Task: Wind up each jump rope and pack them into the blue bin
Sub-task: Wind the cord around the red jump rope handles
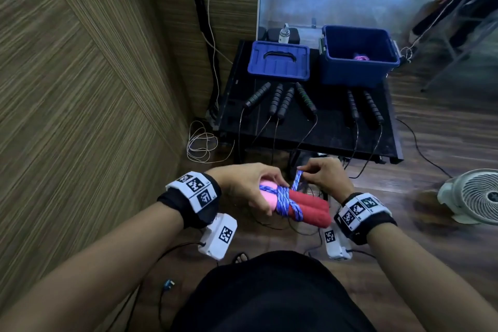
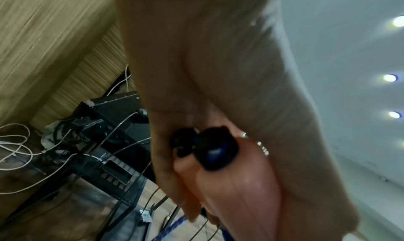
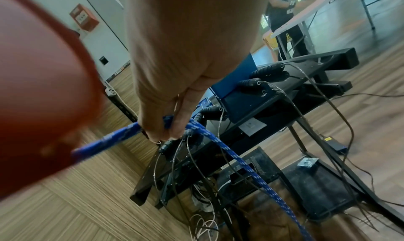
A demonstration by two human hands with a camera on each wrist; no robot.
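Note:
My left hand (image 1: 250, 186) grips the pink ends of a jump rope's two red handles (image 1: 310, 210), held side by side in front of me. Blue speckled rope (image 1: 285, 203) is wound several times around their middle. My right hand (image 1: 323, 174) pinches a loop of that blue rope (image 3: 196, 127) just above the handles; the rest trails down. The open blue bin (image 1: 358, 55) stands at the black table's back right, with a wound pink rope (image 1: 361, 57) inside. In the left wrist view my palm wraps the pink handle ends (image 2: 238, 184).
The bin's blue lid (image 1: 279, 60) lies at the table's back left. Several black-handled jump ropes (image 1: 280, 98) lie on the black table (image 1: 323, 132), their cords hanging over the front edge. A white fan (image 1: 477, 195) stands on the floor to the right. Cables (image 1: 200, 143) lie by the wooden wall.

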